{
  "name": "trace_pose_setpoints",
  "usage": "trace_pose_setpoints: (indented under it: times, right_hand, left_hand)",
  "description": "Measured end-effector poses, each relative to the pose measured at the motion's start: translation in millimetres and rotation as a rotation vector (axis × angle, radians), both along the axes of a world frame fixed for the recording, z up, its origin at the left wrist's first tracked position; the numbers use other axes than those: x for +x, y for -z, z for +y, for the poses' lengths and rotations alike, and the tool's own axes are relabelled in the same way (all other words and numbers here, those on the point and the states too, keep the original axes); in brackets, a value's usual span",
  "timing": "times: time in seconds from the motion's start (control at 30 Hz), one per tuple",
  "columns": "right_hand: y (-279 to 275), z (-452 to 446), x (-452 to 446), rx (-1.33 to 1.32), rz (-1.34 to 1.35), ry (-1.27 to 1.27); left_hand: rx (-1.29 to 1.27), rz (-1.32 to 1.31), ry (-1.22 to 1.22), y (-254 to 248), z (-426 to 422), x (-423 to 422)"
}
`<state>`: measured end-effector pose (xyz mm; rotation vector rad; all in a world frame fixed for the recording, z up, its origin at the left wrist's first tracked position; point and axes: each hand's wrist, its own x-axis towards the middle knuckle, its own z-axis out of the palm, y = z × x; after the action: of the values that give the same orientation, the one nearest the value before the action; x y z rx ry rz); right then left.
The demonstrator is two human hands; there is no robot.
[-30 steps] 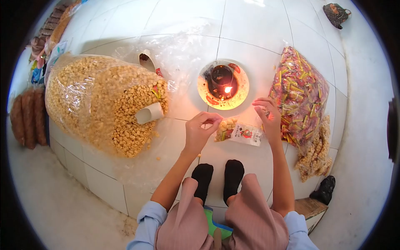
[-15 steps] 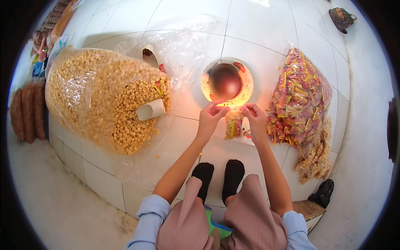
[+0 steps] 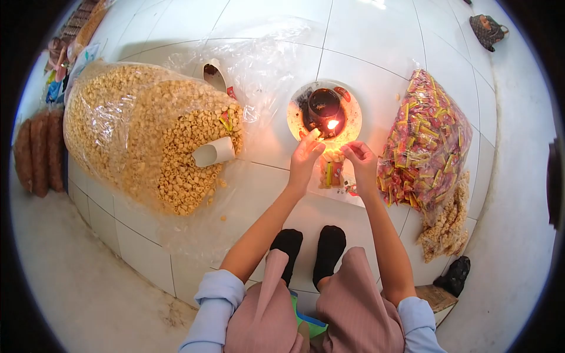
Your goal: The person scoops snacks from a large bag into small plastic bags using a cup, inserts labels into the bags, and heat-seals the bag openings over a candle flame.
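Note:
A small clear snack bag with pale puffs and a red-yellow sachet inside hangs between my hands. My left hand is closed on the bag's left top corner, thumb against fingers. The opposite top corner is pinched in my right hand. Just beyond the bag's upper edge, a small flame burns beside a dark round pot, both on a stained plate. My left fingertips are lit brightly close to the flame. Glare hides the exact edge of the bag.
At left lies a large clear sack of ring-shaped puffs with a white scoop in it. Another scoop rests behind. To the right are a bag of red-yellow sachets and a bag of puffs.
The flame, hidden in glare before, now shows clearly beside the pot. My left hand has shifted slightly to the right, fingers tilted upward; both hands still hold the snack bag.

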<state>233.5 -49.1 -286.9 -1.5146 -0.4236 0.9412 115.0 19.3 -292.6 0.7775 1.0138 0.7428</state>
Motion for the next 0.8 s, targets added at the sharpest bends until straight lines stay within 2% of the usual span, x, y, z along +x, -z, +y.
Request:
trace_pose_setpoints:
  times: [0.03,0.17,0.57,0.8]
  right_hand:
    - [0.4,-0.4,0.8,0.003,0.003,-0.023]
    - [2.4,-1.6,0.2,0.023,0.008,-0.017]
    - [9.9,1.5,4.4,-0.012,0.004,0.031]
    - [23.1,15.8,11.6,-0.111,-0.110,0.091]
  left_hand:
    - [0.081,-0.115,-0.013,2.7,1.1,1.4]
    - [0.013,-0.062,0.151,7.9,4.7,-7.5]
    - [0.027,0.023,0.003,14.1,1.6,-5.2]
    - [-0.029,0.005,-0.067,11.0,0.7,0.1]
